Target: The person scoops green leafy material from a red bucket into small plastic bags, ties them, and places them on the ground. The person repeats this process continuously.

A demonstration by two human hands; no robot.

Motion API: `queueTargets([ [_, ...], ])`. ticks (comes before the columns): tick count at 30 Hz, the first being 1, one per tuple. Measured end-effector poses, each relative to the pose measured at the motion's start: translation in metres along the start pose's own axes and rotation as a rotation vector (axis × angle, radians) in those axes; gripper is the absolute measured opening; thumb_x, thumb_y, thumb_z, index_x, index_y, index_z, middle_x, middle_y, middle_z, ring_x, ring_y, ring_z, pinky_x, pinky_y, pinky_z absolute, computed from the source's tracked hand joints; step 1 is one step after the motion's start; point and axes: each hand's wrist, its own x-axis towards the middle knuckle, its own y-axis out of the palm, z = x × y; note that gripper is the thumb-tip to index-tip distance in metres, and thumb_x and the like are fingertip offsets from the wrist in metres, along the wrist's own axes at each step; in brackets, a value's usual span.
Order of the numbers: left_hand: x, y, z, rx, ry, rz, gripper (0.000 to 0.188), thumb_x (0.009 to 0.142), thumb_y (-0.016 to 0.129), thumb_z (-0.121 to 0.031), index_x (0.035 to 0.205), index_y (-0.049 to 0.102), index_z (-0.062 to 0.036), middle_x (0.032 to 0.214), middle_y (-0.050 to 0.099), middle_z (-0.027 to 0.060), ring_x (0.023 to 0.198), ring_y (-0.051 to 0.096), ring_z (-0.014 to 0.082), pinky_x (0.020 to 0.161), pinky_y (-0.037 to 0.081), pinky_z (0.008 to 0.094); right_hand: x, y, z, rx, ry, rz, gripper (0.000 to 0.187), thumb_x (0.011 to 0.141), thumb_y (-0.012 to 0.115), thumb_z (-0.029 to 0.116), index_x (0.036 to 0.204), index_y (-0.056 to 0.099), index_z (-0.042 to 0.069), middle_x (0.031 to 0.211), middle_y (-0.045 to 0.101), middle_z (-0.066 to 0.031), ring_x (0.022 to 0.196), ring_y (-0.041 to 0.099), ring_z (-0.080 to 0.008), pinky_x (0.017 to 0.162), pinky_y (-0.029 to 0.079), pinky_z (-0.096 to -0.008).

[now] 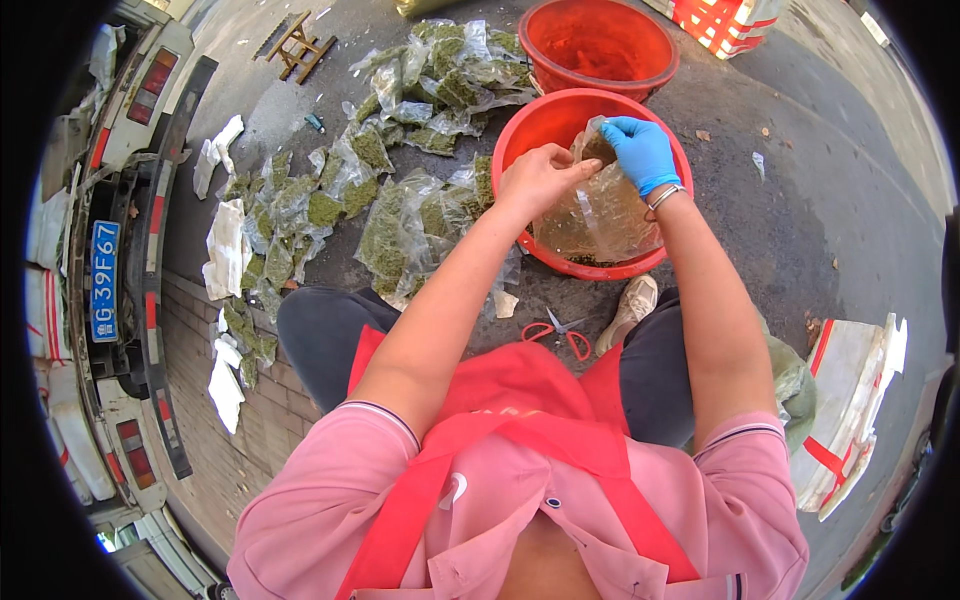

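A clear plastic bag [600, 215] hangs over the near red basin [508, 142], its upper edge bunched between my hands. My bare left hand [545, 182] pinches that edge from the left. On the right, my right hand [640, 155], in a blue glove, grips the same edge with thumb and fingers. Something brownish shows through or below the bag, too unclear to name. Red-handled scissors [556, 331] lie on the ground below the basin, near my shoe.
Another red basin [600, 45] stands just beyond. Several clear bags of green, grainy stuff [405, 215] lie heaped at the left. White foam pieces [228, 250], a small wooden stool [296, 47], a parked truck [155, 250] and foam boxes [835, 400] surround me.
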Motion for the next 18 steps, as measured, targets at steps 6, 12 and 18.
queueTargets([
  [6, 0.013, 0.000, 0.012, 0.179, 0.098, -0.269, 0.026, 0.066, 0.062, -0.035, 0.081, 0.066, -0.0152, 0.074, 0.064, 0.0079, 0.073, 0.062, 0.0238, 0.064, 0.047, 0.0359, -0.001, -0.009, 0.004, 0.044, 0.014, 0.132, 0.020, 0.079, 0.063, 0.020, 0.094, 0.066, 0.008, 0.083, 0.066, -0.0072, 0.075, 0.060, -0.0135, 0.072, 0.047, -0.0285],
  [12, 0.011, 0.005, 0.014, 0.208, 0.388, -0.226, 0.020, 0.070, 0.054, -0.028, 0.078, 0.066, -0.0143, 0.069, 0.063, 0.0073, 0.068, 0.062, 0.0244, 0.063, 0.048, 0.0333, -0.004, -0.008, 0.001, 0.175, -0.129, 0.369, 0.027, 0.076, 0.065, 0.015, 0.103, 0.064, 0.012, 0.092, 0.065, -0.0048, 0.081, 0.059, -0.0118, 0.078, 0.047, -0.0269],
  [18, 0.020, 0.001, 0.025, -0.182, 0.353, -0.196, 0.015, 0.073, 0.054, -0.015, 0.080, 0.063, -0.0055, 0.063, 0.061, 0.0036, 0.059, 0.059, 0.0127, 0.058, 0.046, 0.0256, -0.005, -0.021, 0.015, 0.282, -0.148, 0.464, 0.040, 0.074, 0.066, 0.009, 0.113, 0.058, 0.015, 0.100, 0.064, -0.0027, 0.087, 0.058, -0.0114, 0.081, 0.046, -0.0276],
])
